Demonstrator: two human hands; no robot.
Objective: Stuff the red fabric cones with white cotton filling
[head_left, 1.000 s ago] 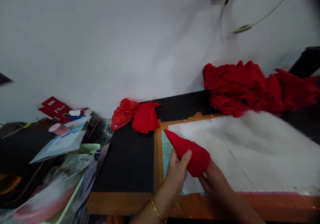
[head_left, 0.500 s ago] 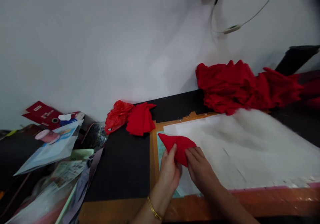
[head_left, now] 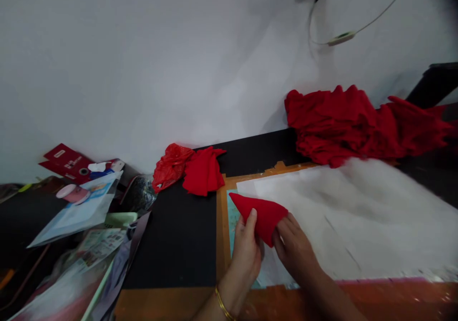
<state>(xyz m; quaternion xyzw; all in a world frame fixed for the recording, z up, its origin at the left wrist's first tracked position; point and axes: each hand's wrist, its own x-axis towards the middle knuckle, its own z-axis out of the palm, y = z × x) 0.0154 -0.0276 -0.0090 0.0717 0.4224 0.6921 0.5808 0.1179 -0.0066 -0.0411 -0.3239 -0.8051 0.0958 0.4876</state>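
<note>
A red cone-shaped cloth piece is held above the white sheet, its pointed tip towards the upper left. My left hand grips it near the middle, thumb on top and fingers underneath. At the wide lower-right end, my right hand has its fingers at the edge of the cloth, with the fingertips partly inside or behind it. Beyond my hands lie a few folded red cloth pieces beside a crumpled red plastic bag.
A large heap of red cloth rests against the wall at the back right. White sheeting covers the right of the black table, bordered with brown tape. On the left stand a green-rimmed bin, a pink jar and a red box.
My right hand has shifted slightly right and down, its fingers now at the cloth's open end. The cone looks longer and more spread out. The view has shifted a little.
</note>
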